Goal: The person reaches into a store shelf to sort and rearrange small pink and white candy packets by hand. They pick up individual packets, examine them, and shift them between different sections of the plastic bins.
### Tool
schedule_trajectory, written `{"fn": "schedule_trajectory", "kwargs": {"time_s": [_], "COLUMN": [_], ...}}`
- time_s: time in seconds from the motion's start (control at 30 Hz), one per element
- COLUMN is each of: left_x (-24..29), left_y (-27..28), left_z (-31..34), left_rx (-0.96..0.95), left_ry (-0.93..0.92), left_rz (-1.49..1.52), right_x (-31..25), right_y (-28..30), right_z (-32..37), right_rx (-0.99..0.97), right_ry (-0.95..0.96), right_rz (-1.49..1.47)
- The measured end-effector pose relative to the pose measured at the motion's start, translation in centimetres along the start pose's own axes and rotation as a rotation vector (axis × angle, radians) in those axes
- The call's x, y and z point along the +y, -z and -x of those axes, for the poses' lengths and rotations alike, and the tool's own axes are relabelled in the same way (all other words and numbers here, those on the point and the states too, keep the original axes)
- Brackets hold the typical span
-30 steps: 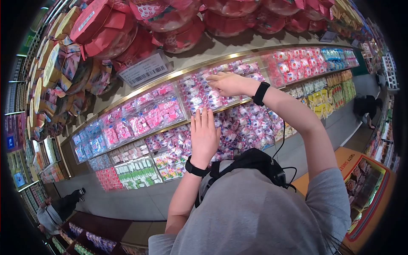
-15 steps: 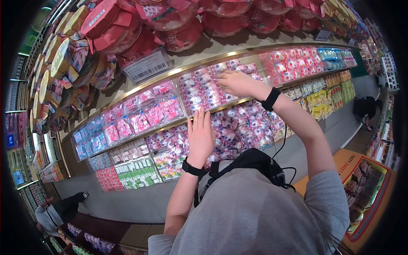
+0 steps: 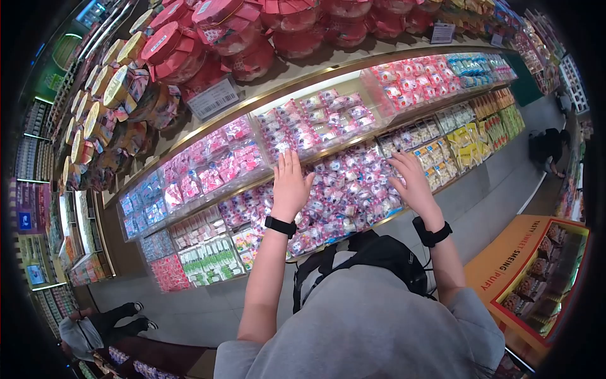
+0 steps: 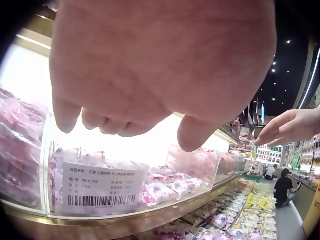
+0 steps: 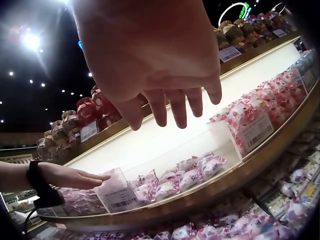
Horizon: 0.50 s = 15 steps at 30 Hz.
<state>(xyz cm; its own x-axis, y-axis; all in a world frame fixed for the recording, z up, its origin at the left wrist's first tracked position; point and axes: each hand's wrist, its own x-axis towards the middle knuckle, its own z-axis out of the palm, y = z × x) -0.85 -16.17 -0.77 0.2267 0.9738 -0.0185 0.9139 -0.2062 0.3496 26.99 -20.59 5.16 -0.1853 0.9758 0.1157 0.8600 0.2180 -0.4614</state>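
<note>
Purple-and-white wrapped packets [image 3: 287, 129] lie in a clear-fronted upper bin, with more packets [image 3: 347, 189] heaped in the lower bin. My left hand [image 3: 291, 189] is at the upper bin's front edge, fingers extended and holding nothing; in the left wrist view it is above a barcode label [image 4: 102, 187]. Whether it touches the edge cannot be told. My right hand [image 3: 413, 186] is over the right part of the lower bin, fingers spread and empty. The right wrist view shows the right hand [image 5: 155, 60] in front of the upper bin's packets [image 5: 190, 177].
Red-wrapped jars [image 3: 227, 25] stand on the ledge above. Pink packets [image 3: 233, 164] fill the bin to the left, and strawberry-patterned packets [image 3: 410, 82] the one to the right. An orange display case [image 3: 505, 256] stands at the lower right. People are at both sides.
My right hand has left the upper bin's packets and moved right and down over the lower bin. The left hand has shifted slightly, its thumb now spread. The head view has shifted.
</note>
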Motion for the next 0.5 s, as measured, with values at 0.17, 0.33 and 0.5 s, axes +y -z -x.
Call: {"fn": "schedule_trajectory", "kwargs": {"time_s": [0.17, 0.33, 0.5], "left_x": [0.8, 2.3, 3.0], "left_y": [-0.5, -1.0, -1.2], "left_z": [0.2, -0.3, -0.5], "left_rx": [0.010, 0.005, 0.005], "left_ry": [0.077, 0.227, 0.327], "left_rz": [-0.040, -0.045, -0.017], "right_x": [0.9, 0.5, -1.9], "right_y": [1.2, 2.0, -5.2], "right_z": [-0.5, -8.3, -17.5], "right_rx": [-0.100, -0.504, -0.725], "right_ry": [-0.057, -0.349, -0.414], "right_rz": [-0.489, -1.291, -1.078]}}
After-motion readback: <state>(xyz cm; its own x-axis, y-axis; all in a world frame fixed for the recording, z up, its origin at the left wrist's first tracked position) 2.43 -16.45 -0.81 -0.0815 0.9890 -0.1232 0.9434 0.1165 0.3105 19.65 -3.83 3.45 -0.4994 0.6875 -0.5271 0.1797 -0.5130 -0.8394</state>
